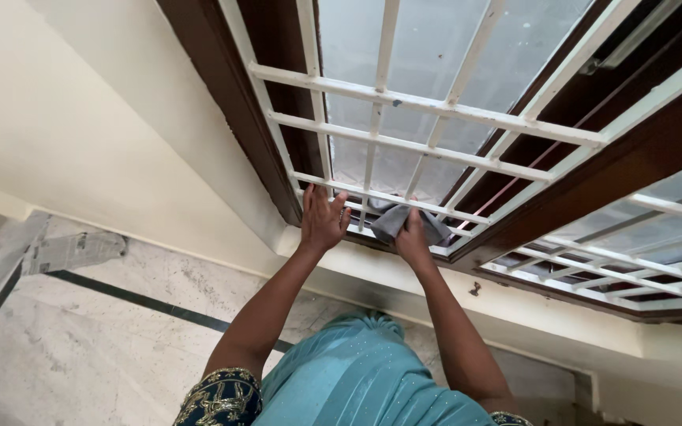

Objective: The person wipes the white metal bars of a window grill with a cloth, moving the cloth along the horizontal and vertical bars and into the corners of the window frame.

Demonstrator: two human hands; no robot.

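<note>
The grey cloth (398, 222) sits bunched against the lowest bars of the white window grille (436, 106), just above the sill (372, 272). It looks soft, light and limp, so you do best gripping a gathered wad. Your right hand (414, 241) is closed on it; your left hand (322, 221) lies open, fingers spread flat on the grille beside it.

Soft grey cloth (395, 221), white-painted metal grille (428, 150), dark glossy wooden frame (238, 95), frosted glass (428, 47), polished marble floor (80, 339)
</note>
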